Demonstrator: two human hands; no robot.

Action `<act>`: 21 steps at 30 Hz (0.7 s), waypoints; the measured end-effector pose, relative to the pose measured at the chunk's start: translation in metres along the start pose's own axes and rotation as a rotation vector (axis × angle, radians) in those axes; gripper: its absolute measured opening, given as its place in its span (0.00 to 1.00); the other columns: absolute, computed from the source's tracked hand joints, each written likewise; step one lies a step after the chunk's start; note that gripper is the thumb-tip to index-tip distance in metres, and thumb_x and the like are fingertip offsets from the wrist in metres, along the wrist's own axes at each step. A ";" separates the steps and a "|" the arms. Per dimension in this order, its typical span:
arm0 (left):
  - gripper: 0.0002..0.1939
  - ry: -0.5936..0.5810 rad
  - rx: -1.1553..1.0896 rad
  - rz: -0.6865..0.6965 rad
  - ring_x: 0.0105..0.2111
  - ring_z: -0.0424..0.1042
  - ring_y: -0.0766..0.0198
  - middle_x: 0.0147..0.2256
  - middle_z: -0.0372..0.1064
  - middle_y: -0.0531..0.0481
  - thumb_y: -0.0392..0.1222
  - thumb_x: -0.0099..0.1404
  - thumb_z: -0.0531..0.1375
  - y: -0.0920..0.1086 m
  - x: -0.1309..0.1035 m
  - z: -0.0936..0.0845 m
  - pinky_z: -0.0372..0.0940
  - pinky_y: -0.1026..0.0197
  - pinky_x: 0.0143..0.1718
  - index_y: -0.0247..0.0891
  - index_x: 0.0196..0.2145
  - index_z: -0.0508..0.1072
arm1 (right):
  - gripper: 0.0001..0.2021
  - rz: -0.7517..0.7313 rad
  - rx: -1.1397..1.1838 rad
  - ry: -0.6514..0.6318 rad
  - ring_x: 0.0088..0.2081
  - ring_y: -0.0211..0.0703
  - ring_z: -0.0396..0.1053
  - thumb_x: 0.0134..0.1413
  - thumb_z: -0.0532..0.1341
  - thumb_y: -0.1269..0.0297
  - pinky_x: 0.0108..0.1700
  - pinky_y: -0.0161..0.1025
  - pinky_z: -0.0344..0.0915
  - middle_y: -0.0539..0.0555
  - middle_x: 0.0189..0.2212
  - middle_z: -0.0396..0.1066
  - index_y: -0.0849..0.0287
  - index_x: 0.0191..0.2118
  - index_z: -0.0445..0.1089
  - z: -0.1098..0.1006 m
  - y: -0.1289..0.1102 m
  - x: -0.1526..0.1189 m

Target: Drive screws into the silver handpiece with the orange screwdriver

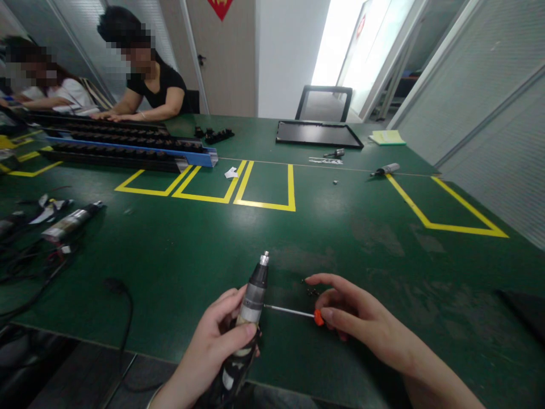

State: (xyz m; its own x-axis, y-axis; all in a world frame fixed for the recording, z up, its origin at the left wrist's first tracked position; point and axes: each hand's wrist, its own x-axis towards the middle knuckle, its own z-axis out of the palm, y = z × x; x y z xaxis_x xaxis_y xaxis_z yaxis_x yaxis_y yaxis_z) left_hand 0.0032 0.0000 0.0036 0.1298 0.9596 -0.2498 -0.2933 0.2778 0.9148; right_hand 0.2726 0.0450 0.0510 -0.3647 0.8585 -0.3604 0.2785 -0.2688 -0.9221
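My left hand [223, 335] is closed round an electric screwdriver [254, 298], a dark and silver tool tilted with its metal nose up and away from me. In my right hand [353, 312] is a screwdriver with an orange handle [319, 317], gripped between thumb and curled fingers while the index finger stretches out. Its thin steel shaft [289, 311] points left, and the tip meets the side of the electric screwdriver's body. Several small dark screws [313, 292] lie on the table just beyond the right fingers.
The green table [191, 238] carries yellow tape outlines [264, 204]. Another electric screwdriver [72, 223] and tangled cables lie at left. Long black and blue rails [170, 153] stretch across the far left, near two seated people. A black-framed panel [317, 134] and a silver tool [385, 170] lie at far right.
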 end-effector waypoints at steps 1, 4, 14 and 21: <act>0.22 -0.001 0.001 -0.001 0.27 0.73 0.62 0.35 0.68 0.51 0.46 0.57 0.73 0.000 0.000 0.000 0.73 0.62 0.25 0.44 0.50 0.83 | 0.24 0.043 0.017 -0.005 0.27 0.39 0.69 0.57 0.65 0.56 0.27 0.35 0.64 0.49 0.29 0.74 0.56 0.57 0.68 0.000 0.000 0.000; 0.22 -0.004 0.005 0.000 0.26 0.74 0.62 0.34 0.68 0.51 0.46 0.57 0.73 0.001 0.000 0.001 0.73 0.61 0.25 0.44 0.50 0.83 | 0.23 0.084 0.028 -0.006 0.21 0.36 0.64 0.56 0.65 0.55 0.22 0.32 0.58 0.47 0.23 0.72 0.57 0.56 0.68 0.001 -0.002 0.001; 0.21 -0.012 -0.013 0.011 0.28 0.73 0.63 0.34 0.67 0.52 0.45 0.58 0.73 -0.001 0.001 -0.001 0.73 0.63 0.26 0.45 0.50 0.83 | 0.24 -0.077 -0.030 0.001 0.32 0.42 0.71 0.49 0.70 0.64 0.38 0.39 0.67 0.48 0.30 0.74 0.56 0.53 0.68 -0.002 -0.001 0.002; 0.20 -0.024 -0.013 0.012 0.27 0.73 0.64 0.35 0.66 0.52 0.45 0.58 0.73 0.002 0.000 0.001 0.73 0.64 0.26 0.46 0.50 0.83 | 0.21 -0.016 -0.012 -0.028 0.32 0.40 0.70 0.58 0.65 0.57 0.34 0.37 0.65 0.50 0.32 0.74 0.56 0.56 0.68 0.000 -0.001 0.001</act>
State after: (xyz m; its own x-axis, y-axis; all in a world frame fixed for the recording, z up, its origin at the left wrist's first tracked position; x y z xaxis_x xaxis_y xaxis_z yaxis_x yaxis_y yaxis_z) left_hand 0.0032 0.0010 0.0057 0.1485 0.9616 -0.2309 -0.3074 0.2668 0.9134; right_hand 0.2716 0.0463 0.0516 -0.3939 0.8500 -0.3496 0.2828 -0.2499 -0.9261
